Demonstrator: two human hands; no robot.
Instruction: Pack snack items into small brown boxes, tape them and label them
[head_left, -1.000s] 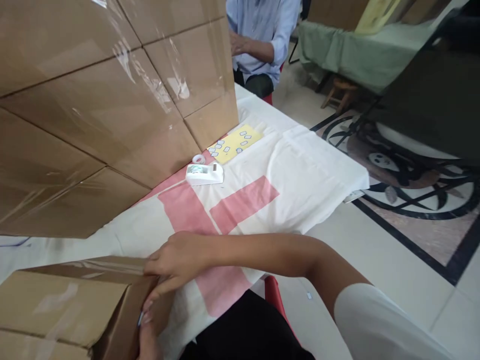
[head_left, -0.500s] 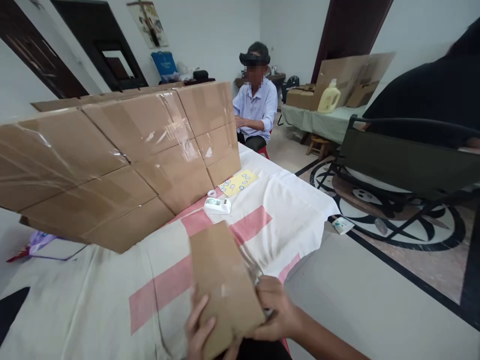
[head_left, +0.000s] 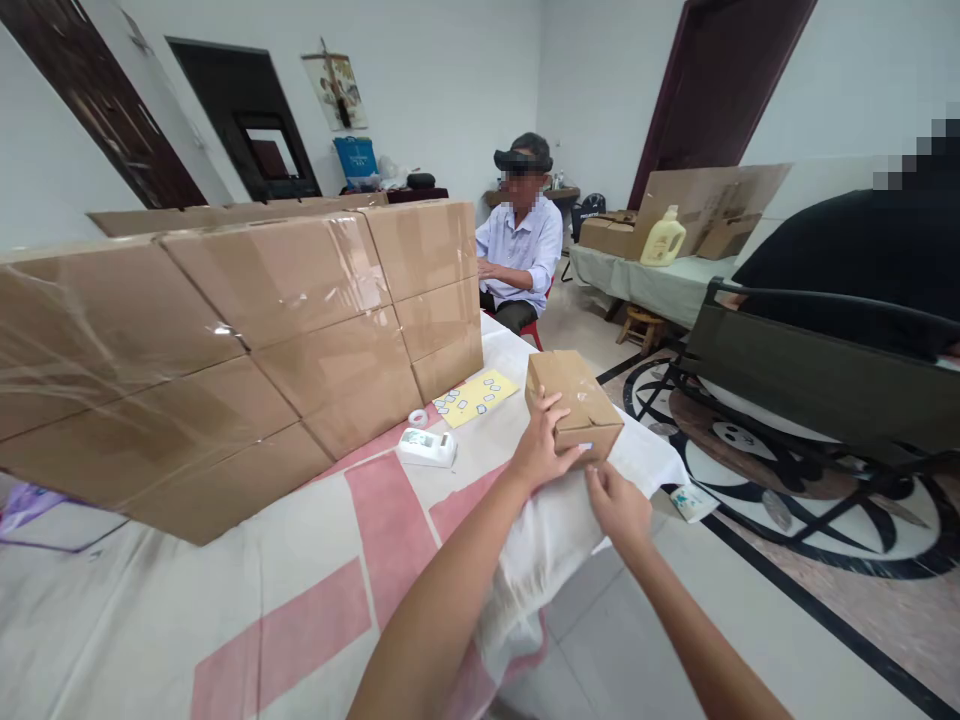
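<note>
The right hand (head_left: 622, 506) touches the lower front edge of 1 carton (head_left: 577, 398); grip cannot be told. The left hand (head_left: 541, 448) clamps its top and front, apparently steadying it near the cloth-covered table's (head_left: 315, 545) right edge. Beyond, 1 yellow sheet (head_left: 472, 402) lies flat, presumably for viewing.

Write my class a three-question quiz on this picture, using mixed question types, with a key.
1. True or false: the person's left hand touches the small brown cardboard box.

2. Which is nearer the white plastic tape dispenser?
A) pale yellow plastic jug
B) round white tape roll

3. Fill in: the flat rectangular sheet dotted with small outlined shapes is ____ in colour.

Key: 1 true; 2 B; 3 yellow.
</note>
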